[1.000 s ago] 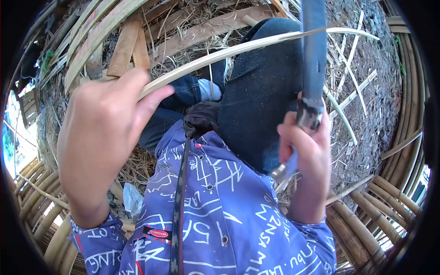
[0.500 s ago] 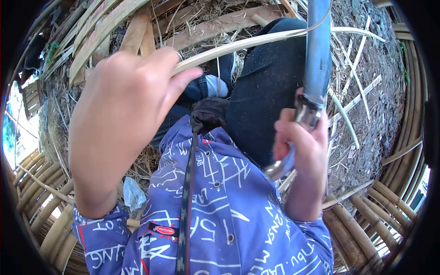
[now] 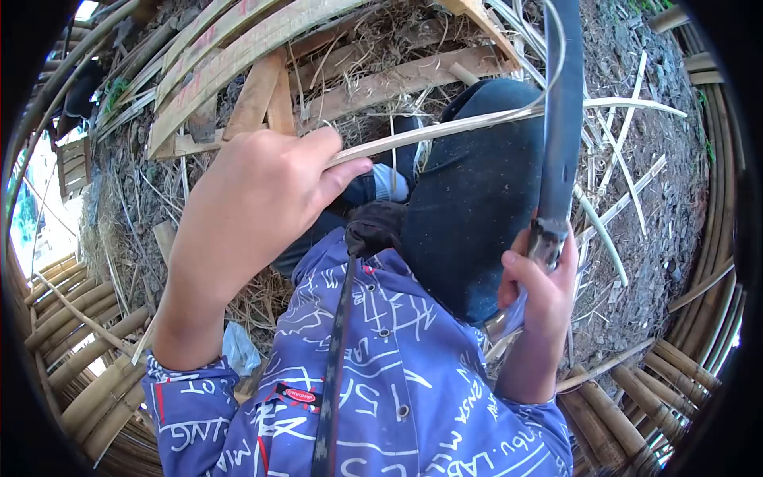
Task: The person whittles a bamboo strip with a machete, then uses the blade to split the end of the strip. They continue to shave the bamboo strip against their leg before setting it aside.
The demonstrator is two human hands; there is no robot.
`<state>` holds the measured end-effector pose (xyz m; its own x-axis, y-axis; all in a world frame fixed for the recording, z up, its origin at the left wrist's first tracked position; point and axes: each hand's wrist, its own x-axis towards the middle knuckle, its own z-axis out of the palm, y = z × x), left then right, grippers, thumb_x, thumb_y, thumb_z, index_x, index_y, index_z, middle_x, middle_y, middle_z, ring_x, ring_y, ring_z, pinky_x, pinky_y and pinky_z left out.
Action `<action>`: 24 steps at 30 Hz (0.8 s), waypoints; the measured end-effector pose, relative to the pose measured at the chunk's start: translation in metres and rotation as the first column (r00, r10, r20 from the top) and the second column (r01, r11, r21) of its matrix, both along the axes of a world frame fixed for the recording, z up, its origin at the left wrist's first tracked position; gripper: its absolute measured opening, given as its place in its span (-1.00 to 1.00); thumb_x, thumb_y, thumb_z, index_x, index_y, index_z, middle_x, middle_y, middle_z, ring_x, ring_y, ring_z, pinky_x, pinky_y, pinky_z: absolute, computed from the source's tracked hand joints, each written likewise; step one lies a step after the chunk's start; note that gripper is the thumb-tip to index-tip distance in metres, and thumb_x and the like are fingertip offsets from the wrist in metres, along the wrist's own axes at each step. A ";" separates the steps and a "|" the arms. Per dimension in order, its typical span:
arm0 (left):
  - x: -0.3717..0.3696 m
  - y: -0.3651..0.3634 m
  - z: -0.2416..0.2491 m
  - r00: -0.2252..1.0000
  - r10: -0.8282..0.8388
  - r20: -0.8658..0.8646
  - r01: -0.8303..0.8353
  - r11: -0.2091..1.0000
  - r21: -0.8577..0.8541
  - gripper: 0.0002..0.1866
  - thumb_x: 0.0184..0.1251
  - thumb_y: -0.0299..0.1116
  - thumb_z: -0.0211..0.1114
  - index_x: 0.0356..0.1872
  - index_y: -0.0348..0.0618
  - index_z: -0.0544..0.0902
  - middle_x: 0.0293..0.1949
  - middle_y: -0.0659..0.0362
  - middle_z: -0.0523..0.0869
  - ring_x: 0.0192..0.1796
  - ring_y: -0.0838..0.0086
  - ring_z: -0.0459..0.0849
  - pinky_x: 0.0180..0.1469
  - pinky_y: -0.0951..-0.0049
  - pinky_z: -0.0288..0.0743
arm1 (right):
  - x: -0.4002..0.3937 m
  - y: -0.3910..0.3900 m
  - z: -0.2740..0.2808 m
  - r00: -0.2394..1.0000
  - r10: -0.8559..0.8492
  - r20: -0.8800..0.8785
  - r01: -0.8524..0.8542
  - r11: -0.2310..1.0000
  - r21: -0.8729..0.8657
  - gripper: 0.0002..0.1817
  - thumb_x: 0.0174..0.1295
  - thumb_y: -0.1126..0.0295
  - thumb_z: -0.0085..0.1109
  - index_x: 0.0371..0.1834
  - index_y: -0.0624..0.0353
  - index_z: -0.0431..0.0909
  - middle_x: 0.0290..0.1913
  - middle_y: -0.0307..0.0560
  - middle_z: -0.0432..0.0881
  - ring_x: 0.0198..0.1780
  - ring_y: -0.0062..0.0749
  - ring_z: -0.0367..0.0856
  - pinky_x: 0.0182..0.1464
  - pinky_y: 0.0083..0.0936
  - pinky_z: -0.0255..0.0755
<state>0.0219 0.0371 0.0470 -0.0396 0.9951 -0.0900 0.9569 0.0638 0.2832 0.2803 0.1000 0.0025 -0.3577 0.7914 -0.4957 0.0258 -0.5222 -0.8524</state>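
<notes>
My left hand (image 3: 258,203) is closed around one end of a pale bamboo strip (image 3: 445,129), thumb along its underside. The strip runs right across my dark trouser leg (image 3: 477,191) to a large machete (image 3: 561,135). My right hand (image 3: 542,290) grips the machete's handle, below a metal collar, with the blade pointing up and away from me. Where strip and blade meet, a thin bamboo sliver (image 3: 561,49) curls upward. Beyond the blade, the strip's far part (image 3: 636,104) sticks out to the right. The exact contact of edge and strip is hard to see.
Wooden slats (image 3: 238,60) form a frame at the upper left. Loose bamboo strips (image 3: 632,187) and shavings litter the ground on the right. Bamboo poles (image 3: 719,183) border the right side. A clear plastic bag (image 3: 239,348) lies by my left sleeve.
The whole view has shifted, so hands, strip and machete appear lower and farther right. The sliver curling at the blade shows a longer loop. Both hands keep their grips.
</notes>
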 end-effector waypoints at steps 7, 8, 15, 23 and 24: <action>-0.017 -0.007 -0.020 0.989 -0.019 0.149 0.016 1.000 0.016 -0.65 0.19 -0.21 0.35 -0.53 -0.30 0.47 -0.66 -0.08 0.42 -0.57 -0.01 0.46 -0.51 0.22 0.28 | 0.030 0.003 -0.008 0.951 -0.304 -0.054 0.309 0.931 0.193 -0.59 0.00 0.69 0.12 -0.06 0.26 0.27 -0.49 -0.06 0.50 -0.76 -0.52 0.41 -0.75 -0.66 0.29; -0.027 -0.009 -0.017 0.989 -0.028 0.145 0.023 0.999 0.034 -0.65 0.19 -0.21 0.35 -0.53 -0.30 0.47 -0.66 -0.08 0.42 -0.57 -0.01 0.46 -0.51 0.22 0.28 | 0.035 0.007 -0.006 0.941 -0.333 -0.064 0.339 0.911 0.237 -0.57 0.01 0.69 0.12 -0.02 0.27 0.28 -0.45 -0.02 0.53 -0.76 -0.53 0.41 -0.76 -0.67 0.29; -0.108 -0.012 -0.005 0.959 -0.265 -0.097 0.274 0.957 0.092 -0.57 0.09 -0.17 0.39 -0.70 -0.20 0.38 -0.71 0.05 0.43 -0.60 0.12 0.47 -0.51 0.21 0.29 | 0.065 0.040 0.008 0.899 -0.435 -0.042 0.381 0.731 0.567 -0.51 0.08 0.69 0.11 0.11 0.30 0.24 -0.03 0.29 0.59 -0.74 -0.66 0.41 -0.73 -0.79 0.34; -0.134 0.012 0.035 0.891 -0.365 -0.270 0.409 0.904 0.127 -0.53 0.09 -0.05 0.36 -0.70 -0.17 0.38 -0.68 0.08 0.41 -0.53 0.15 0.50 -0.34 0.18 0.40 | 0.072 0.064 0.002 0.894 -0.425 0.143 0.235 0.715 0.659 -0.37 0.03 0.71 0.15 0.25 0.26 0.23 0.13 0.05 0.57 -0.68 -0.82 0.34 -0.68 -0.85 0.28; -0.133 0.016 0.039 0.895 -0.345 -0.282 0.394 0.908 0.140 -0.53 0.09 -0.05 0.36 -0.70 -0.17 0.38 -0.68 0.08 0.41 -0.53 0.15 0.50 -0.34 0.18 0.40 | 0.072 0.066 -0.003 0.900 -0.412 0.140 0.228 0.722 0.654 -0.46 0.04 0.69 0.17 0.16 0.28 0.31 0.08 0.04 0.60 -0.69 -0.81 0.33 -0.69 -0.83 0.26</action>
